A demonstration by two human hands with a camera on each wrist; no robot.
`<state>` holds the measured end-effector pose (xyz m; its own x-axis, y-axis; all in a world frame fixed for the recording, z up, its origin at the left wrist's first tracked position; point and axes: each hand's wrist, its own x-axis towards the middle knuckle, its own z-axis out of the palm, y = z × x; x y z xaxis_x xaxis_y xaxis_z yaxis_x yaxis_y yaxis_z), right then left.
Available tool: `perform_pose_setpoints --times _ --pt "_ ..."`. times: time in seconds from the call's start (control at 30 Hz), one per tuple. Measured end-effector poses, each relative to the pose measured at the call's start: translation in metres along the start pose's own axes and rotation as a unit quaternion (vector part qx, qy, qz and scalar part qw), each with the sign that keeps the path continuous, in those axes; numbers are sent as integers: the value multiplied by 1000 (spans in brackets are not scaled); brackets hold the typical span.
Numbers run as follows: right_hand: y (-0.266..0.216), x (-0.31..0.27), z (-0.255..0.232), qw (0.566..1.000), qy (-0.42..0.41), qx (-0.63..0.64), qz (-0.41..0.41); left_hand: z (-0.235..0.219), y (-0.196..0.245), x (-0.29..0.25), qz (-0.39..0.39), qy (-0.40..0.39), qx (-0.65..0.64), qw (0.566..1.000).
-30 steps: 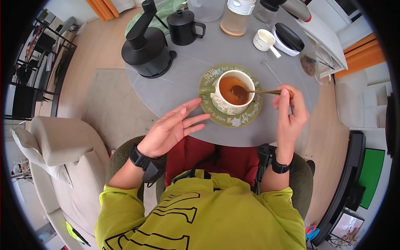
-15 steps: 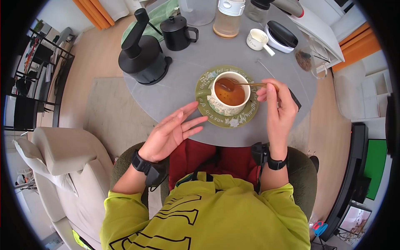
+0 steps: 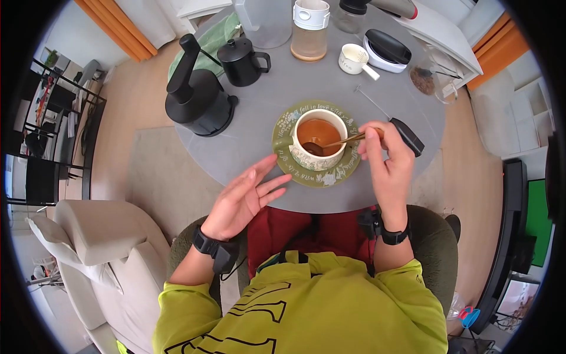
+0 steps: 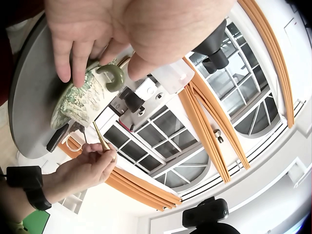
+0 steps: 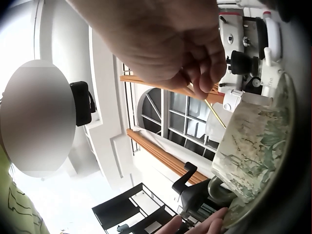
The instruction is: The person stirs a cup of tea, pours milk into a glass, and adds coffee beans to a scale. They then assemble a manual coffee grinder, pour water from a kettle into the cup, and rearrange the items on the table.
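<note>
A floral cup (image 3: 300, 154) with a green handle holds brown liquid (image 3: 323, 131) and stands on a green saucer (image 3: 330, 178) with white lettering. My right hand (image 3: 389, 168) pinches a gold-coloured spoon (image 3: 352, 138) by its handle end, and the spoon's bowl dips into the liquid near the cup's front wall. In the right wrist view the spoon's shaft (image 5: 217, 115) slants down to the rim. My left hand (image 3: 239, 200) is spread with relaxed fingers, its fingertips right at the saucer's left edge below the cup's handle (image 4: 113, 78).
On the grey round table (image 3: 259, 118) stand a black hand grinder (image 3: 203, 106), a black lidded pot (image 3: 240, 65), a clear container with a white collar (image 3: 309, 35) and a white measuring cup (image 3: 352, 59). A black-handled frother (image 3: 408, 137) lies right of the saucer, partly behind my right hand.
The spoon has swept round inside the cup, from the right to the back left and now to the front. My right hand moved with it, while the left kept its spread pose.
</note>
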<state>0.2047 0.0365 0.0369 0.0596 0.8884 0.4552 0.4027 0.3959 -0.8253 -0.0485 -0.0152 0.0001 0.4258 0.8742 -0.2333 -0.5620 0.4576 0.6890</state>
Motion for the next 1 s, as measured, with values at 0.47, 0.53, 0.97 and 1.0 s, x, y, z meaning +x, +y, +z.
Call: perform_pose_setpoints --times 0.47,0.53,0.97,1.0 --pt "1 6 -3 993 26 -93 -70 3 -1 -2 1 10 13 1000" --pt "0 6 -8 984 42 -136 -109 2 -2 -2 5 -3 4 1000" --pt "-4 -1 4 999 -19 -18 -38 -2 -1 -4 -3 -14 3 1000" --pt "-4 -1 6 999 -19 -13 -37 -2 -1 -5 -5 -11 3 1000"
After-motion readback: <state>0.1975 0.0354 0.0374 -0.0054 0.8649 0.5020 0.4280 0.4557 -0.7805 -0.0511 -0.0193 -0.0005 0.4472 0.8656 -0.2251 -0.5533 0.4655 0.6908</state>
